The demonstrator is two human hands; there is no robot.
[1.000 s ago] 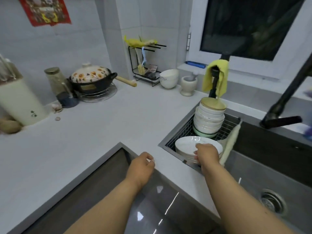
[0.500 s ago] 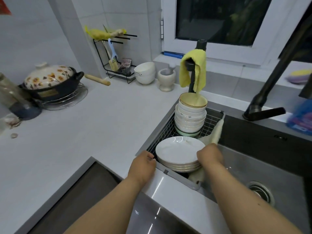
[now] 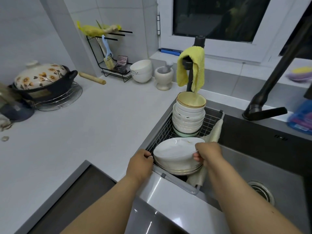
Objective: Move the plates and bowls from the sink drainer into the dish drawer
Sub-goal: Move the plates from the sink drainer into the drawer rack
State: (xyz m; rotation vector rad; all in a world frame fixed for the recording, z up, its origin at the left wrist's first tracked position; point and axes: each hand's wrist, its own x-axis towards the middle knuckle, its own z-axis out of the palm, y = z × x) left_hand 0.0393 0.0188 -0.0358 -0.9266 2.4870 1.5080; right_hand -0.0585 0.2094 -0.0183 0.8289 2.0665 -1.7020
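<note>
Because the plates [image 3: 177, 156] sat stacked at the near end of the drainer [image 3: 213, 119], both hands came at them from opposite sides: the right hand [image 3: 208, 154] pinched the top plate's right rim, thumb over and fingers under, tilting it up, while the left hand [image 3: 141, 162] curled against the stack's left edge, likely to steady it. Whether the left fingers gripped a plate I could not tell. Bowls [image 3: 189, 116] stood piled at the drainer's far end. The dish drawer was out of sight, and a cloth [image 3: 211, 134] hid the drainer's right side
</note>
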